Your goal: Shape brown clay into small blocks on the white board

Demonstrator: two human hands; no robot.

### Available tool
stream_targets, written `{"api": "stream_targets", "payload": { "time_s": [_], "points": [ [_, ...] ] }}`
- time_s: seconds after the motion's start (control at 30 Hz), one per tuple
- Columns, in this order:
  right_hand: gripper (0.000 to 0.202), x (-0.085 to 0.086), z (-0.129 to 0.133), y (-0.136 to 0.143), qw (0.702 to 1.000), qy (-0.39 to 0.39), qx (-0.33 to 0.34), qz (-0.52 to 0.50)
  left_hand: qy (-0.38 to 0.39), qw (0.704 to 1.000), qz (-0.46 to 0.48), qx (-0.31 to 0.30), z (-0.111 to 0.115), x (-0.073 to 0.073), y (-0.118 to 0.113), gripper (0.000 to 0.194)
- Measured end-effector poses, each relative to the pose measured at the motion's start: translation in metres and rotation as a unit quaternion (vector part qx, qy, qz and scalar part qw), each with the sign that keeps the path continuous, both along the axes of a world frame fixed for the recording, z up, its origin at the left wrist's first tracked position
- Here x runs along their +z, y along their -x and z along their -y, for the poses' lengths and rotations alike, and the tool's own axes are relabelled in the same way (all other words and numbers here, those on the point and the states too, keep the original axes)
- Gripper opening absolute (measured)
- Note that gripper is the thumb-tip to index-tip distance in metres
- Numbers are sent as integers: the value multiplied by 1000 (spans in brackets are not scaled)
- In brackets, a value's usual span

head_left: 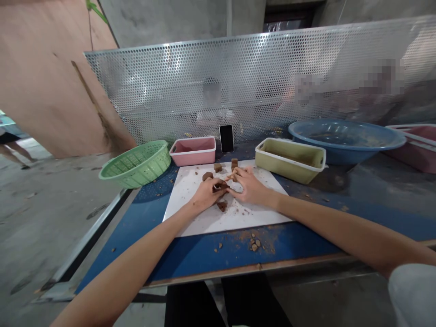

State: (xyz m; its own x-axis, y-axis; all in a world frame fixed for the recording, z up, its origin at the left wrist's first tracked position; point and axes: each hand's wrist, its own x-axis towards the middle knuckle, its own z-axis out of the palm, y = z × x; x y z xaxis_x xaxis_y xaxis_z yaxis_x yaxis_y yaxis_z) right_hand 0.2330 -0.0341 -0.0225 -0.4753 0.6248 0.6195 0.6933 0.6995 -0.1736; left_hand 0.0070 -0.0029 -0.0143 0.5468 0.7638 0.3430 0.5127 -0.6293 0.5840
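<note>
Both my hands meet over a white board (194,222) that lies on the blue table. My left hand (206,195) is closed around a dark brown lump of clay (222,185). From the other side, the bent fingers of my right hand (251,187) press on the same lump; its exact shape is partly hidden by the fingers. A rounded brown piece (207,175) sits just behind my left hand. Farther back are a small block (218,168) and an upright block (235,162). Reddish-brown crumbled clay (222,206) lies in front of my hands.
Behind the board stand a pink basket (194,157), a phone (226,139) and an olive-green basket (289,164). A green colander (136,168) is at left, a wide blue basin (347,150) at right. Crumbs (255,245) lie near the table's front edge. A perforated metal panel (184,91) rises behind.
</note>
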Motion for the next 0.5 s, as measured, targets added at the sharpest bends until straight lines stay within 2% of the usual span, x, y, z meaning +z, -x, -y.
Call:
{"api": "stream_targets", "payload": {
  "time_s": [0.1, 0.2, 0.33, 0.5],
  "points": [
    [28, -1, -1, 0, 1000, -1, 4, 9, -70, 997, -18, 6, -3, -3, -1, 17],
    [18, -2, -2, 0, 1000, -2, -20, 7, -84, 996, -14, -4, -4, -6, 0, 26],
    [15, -3, -5, 0, 997, 6, -64, -36, -66, 997, -27, -41, -5, -4, 1, 15],
    [23, 0, -3, -4, 998, -5, -52, -43, -79, 995, -11, -63, -8, -2, 0, 6]
  ]
}}
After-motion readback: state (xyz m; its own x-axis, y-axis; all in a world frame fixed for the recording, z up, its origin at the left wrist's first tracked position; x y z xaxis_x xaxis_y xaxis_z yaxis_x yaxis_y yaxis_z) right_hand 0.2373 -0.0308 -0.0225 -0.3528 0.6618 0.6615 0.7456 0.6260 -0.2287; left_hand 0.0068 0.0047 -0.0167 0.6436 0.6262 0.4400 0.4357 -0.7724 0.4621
